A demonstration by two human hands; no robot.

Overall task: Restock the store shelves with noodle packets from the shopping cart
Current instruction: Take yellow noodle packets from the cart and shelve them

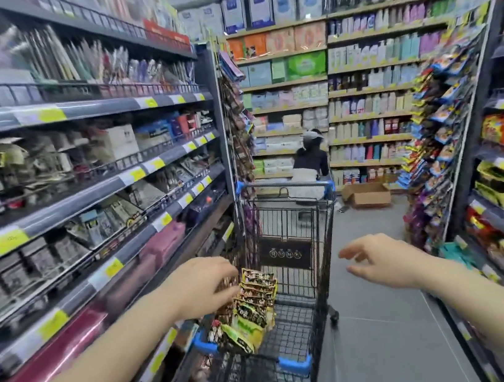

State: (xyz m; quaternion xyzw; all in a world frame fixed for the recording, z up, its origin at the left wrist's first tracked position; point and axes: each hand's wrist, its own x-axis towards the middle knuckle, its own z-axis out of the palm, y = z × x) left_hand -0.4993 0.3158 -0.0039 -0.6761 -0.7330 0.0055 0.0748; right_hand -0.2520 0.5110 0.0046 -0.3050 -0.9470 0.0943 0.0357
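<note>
Reaching into the shopping cart (286,237) with the left hand (198,287): fingers curled down onto the top of the noodle packets (254,307), stacked upright against the cart's left wall. I can't tell if the grip has closed on one yet; contact looks likely.

Risks, as I judge them:
- The stack leans, so pulling one packet could tip the rest onto the cart floor.
- The cart sits tight against the left shelves (89,194); a packet could snag on the wire wall.
- Pinching the top edge only may let a slick wrapper slip.

Right hand (380,261) hovers above the aisle floor beside the cart, palm down, fingers spread, holding nothing. Both forearms are extended forward.
</note>
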